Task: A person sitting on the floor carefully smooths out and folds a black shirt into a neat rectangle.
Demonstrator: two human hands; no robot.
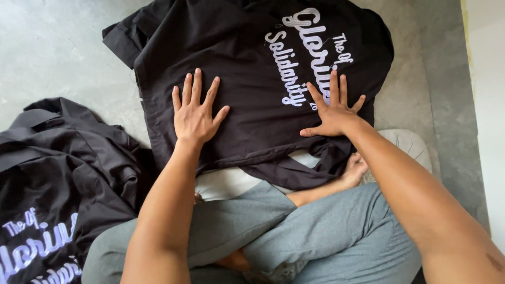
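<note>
No packages, no screens, no signs here. Only printed lettering on cloth. The black shirt (247, 79) spread on the floor carries a pale lilac script print (310, 52), running slantwise across its upper right part; the right hand (334, 113) lies flat over the print's lower end. At the bottom left, a second black shirt (58, 173) shows the same pale script print (37, 244), partly cut off by the frame edge.
</note>
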